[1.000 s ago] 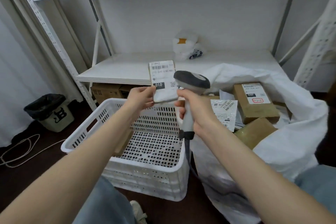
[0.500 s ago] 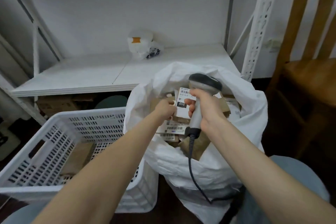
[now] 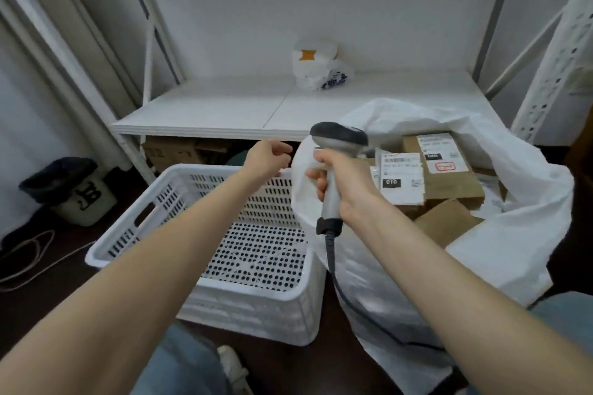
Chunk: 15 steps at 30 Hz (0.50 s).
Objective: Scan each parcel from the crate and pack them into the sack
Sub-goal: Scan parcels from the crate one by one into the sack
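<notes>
My right hand (image 3: 345, 184) grips the handle of a grey barcode scanner (image 3: 337, 151), whose cable hangs down in front of the white sack (image 3: 519, 234). The sack stands open at the right and holds several brown parcels; a white-labelled parcel marked 010 (image 3: 401, 178) lies on top beside a brown box (image 3: 449, 167). My left hand (image 3: 268, 159) hovers over the far rim of the white perforated crate (image 3: 134, 234), fingers loosely curled and holding nothing. The visible part of the crate floor is bare; my left arm hides its left side.
A low white shelf (image 3: 224, 112) runs behind the crate, with a white plastic bag (image 3: 317, 67) on it and cardboard boxes (image 3: 173, 151) underneath. A bin with a black liner (image 3: 69, 189) and loose cables (image 3: 29, 260) lie on the dark floor at the left.
The 010 parcel went from my left hand into the sack and now lies there. My left hand has let go and moved back left over the crate. The view has swung left.
</notes>
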{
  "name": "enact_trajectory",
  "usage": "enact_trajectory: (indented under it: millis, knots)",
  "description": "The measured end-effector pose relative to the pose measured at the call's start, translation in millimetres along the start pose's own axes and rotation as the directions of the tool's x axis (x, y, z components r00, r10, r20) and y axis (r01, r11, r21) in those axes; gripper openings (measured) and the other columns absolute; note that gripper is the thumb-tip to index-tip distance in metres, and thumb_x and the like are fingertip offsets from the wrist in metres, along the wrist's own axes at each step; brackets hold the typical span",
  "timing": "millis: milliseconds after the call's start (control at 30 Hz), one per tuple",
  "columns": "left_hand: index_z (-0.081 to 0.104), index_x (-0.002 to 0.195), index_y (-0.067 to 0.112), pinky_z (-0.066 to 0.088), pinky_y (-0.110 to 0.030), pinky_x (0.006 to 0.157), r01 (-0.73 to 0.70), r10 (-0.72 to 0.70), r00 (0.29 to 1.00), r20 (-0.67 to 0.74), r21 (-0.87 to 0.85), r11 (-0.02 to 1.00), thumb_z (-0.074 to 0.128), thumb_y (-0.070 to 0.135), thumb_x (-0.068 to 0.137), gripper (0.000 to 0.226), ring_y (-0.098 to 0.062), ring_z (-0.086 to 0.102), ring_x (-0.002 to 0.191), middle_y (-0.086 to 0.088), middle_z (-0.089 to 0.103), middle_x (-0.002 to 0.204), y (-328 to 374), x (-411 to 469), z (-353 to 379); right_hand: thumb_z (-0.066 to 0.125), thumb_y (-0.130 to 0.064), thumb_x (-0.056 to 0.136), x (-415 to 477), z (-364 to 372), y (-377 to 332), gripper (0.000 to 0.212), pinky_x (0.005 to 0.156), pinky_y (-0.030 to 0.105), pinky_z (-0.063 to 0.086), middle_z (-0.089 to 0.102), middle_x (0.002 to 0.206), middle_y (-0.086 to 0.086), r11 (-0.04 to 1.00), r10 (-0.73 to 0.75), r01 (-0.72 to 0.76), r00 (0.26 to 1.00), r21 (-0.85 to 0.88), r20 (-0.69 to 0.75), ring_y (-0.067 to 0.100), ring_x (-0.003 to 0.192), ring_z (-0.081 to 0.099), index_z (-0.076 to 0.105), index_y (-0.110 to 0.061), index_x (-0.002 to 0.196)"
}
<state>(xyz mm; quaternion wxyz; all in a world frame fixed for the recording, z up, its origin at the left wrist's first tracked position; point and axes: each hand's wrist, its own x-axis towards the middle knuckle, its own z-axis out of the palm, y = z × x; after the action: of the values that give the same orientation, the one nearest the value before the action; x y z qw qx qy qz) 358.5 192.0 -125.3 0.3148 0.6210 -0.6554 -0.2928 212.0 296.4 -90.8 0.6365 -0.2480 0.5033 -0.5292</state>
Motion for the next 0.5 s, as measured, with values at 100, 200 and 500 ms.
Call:
enact_trajectory:
  millis: [100, 200, 500]
  knots:
    - [0.064, 0.119, 0.009, 0.058, -0.037, 0.078, 0.097, -0.094, 0.994, -0.052, 0.078, 0.992, 0.057, 0.010, 0.090, 0.029, -0.025, 0.066, 0.089, -0.009, 0.067, 0.104, -51, -7, -38, 0.066, -0.016, 0.086, 17, 52, 32, 0.011, 0.047, 0.021, 0.042, 0.063, 0.063, 0.005, 0.991, 0.019, -0.014, 0.999, -0.137, 0.041, 0.008, 0.043, 0.045, 0.065, -0.008, 0.079]
    - [0.064, 0.117, 0.007, 0.054, -0.033, 0.077, 0.235, -0.229, 0.972, -0.054, 0.204, 0.950, 0.060, 0.013, 0.090, 0.028, -0.023, 0.064, 0.092, -0.011, 0.067, 0.107, -112, -10, -65, 0.066, -0.016, 0.087, 46, 102, 73, 0.007, 0.048, 0.020, 0.043, 0.066, 0.067, 0.006, 0.974, 0.085, -0.065, 0.992, -0.216, 0.088, 0.008, 0.044, 0.048, 0.065, -0.009, 0.084]
    - [0.046, 0.135, 0.005, 0.044, -0.033, 0.099, 0.530, -0.568, 0.822, 0.046, 0.305, 0.791, 0.066, 0.020, 0.089, 0.053, -0.027, 0.052, 0.120, -0.011, 0.052, 0.133, -286, 36, -86, 0.069, -0.015, 0.085, 194, 174, 188, 0.007, 0.052, 0.020, 0.046, 0.066, 0.067, 0.002, 0.911, 0.158, -0.153, 0.987, -0.384, -0.018, 0.008, 0.050, 0.052, 0.065, -0.009, 0.085]
